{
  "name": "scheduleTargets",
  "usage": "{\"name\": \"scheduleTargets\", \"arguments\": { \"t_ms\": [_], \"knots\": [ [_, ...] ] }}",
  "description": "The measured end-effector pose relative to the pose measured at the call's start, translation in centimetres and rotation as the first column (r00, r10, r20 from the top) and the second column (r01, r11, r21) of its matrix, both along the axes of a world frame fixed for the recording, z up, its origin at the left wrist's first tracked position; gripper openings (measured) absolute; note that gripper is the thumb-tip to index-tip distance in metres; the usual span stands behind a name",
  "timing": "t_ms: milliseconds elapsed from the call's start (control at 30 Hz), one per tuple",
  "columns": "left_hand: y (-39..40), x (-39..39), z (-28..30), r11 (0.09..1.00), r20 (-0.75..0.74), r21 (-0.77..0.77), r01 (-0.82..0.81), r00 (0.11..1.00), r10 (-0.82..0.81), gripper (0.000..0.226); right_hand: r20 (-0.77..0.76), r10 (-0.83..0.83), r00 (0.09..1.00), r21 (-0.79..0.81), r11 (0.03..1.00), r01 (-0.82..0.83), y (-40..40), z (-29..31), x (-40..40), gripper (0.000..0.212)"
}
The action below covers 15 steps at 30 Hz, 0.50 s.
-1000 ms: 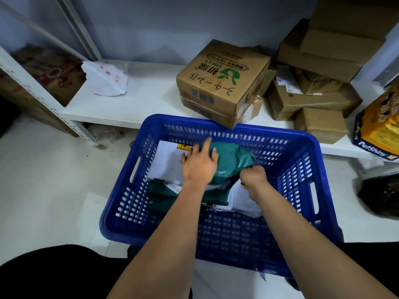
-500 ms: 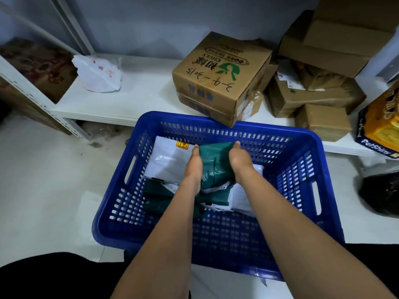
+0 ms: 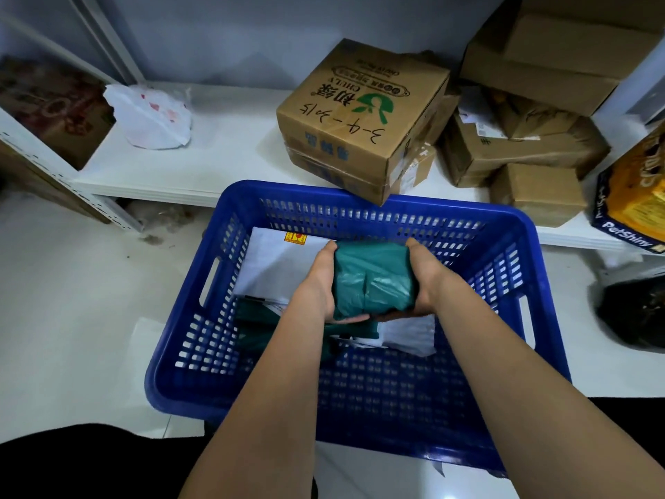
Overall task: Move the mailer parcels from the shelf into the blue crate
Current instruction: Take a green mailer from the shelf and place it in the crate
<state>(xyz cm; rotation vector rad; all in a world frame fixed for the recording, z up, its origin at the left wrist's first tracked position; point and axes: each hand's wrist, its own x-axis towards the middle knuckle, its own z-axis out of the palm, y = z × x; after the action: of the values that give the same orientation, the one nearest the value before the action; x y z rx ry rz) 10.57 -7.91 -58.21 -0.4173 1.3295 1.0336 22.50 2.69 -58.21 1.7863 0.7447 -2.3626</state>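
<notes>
A blue slotted crate (image 3: 360, 401) stands on the floor in front of the low white shelf (image 3: 223, 163). Inside it, I hold a green mailer parcel (image 3: 372, 279) between both hands. My left hand (image 3: 318, 282) grips its left side and my right hand (image 3: 423, 279) grips its right side, fingers curled under it. A white mailer (image 3: 277, 264) lies at the crate's back left. Another green mailer (image 3: 259, 318) and a white one (image 3: 410, 336) lie beneath. On the shelf's left sits a white mailer bag with red marks (image 3: 149, 117).
A printed cardboard box (image 3: 360, 117) overhangs the shelf edge above the crate's back rim. Plain brown boxes (image 3: 521, 145) are stacked at the right, with a yellow PetShiny box (image 3: 633, 207) beside them. A black bag (image 3: 633, 311) lies on the floor at right.
My left hand left the top of the green parcel and my right hand came up from beside it. Both now clasp its sides and have raised it slightly.
</notes>
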Motion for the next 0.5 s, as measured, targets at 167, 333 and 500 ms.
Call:
{"name": "scheduleTargets", "arguments": {
  "t_ms": [167, 333, 500],
  "knots": [
    [-0.3, 1.0, -0.1, 0.988, -0.083, 0.113, 0.109, 0.992, -0.1, 0.059, -0.044, -0.003, 0.999, 0.026, 1.0, 0.004, -0.3, 1.5, 4.3, 0.032],
    [-2.0, 3.7, -1.4, 0.97, -0.147, 0.198, 0.14, 0.983, -0.112, 0.034, -0.121, -0.072, 0.99, 0.08, 0.993, 0.082, -1.7, 0.0, 6.3, 0.033],
    [-3.3, 4.0, -3.9, 0.931, -0.238, 0.351, 0.1, 0.971, -0.015, 0.05, -0.169, 0.042, 0.985, 0.214, 0.977, -0.005, -3.6, -4.6, 5.3, 0.05]
  ]
}}
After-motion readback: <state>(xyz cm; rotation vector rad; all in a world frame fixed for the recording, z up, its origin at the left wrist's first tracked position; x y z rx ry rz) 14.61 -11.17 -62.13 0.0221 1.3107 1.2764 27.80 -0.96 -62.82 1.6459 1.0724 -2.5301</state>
